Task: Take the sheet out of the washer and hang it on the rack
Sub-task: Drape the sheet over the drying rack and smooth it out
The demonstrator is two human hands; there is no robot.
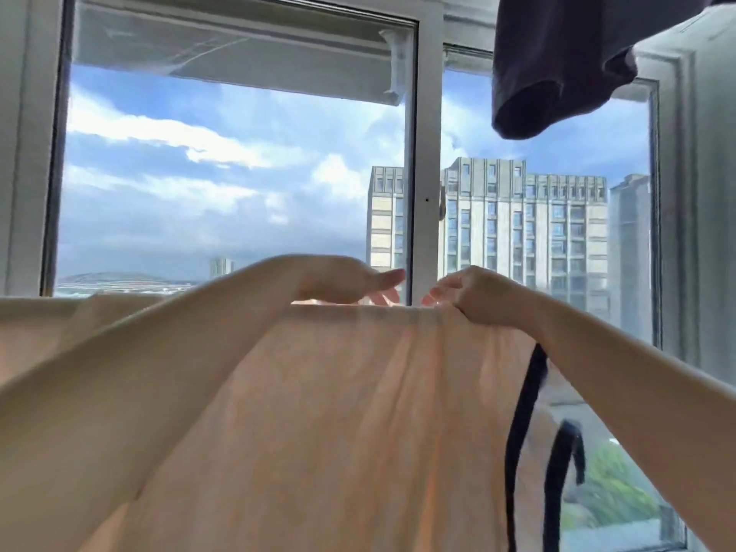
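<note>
A pale peach sheet point(338, 412) hangs folded over a horizontal line at chest height, its top fold running from the left edge to the middle of the view. The rack bar under it is hidden by the cloth. My left hand point(350, 278) reaches over the top fold with fingers extended past it, the fingertips behind the cloth. My right hand point(474, 294) is curled and pinches the bunched top edge of the sheet just right of centre. The washer is out of view.
A big window with white frames point(426, 153) stands right behind the sheet. A dark garment point(557, 61) hangs from above at the upper right. Dark straps point(525, 424) dangle beside the sheet's right edge. Tower blocks show outside.
</note>
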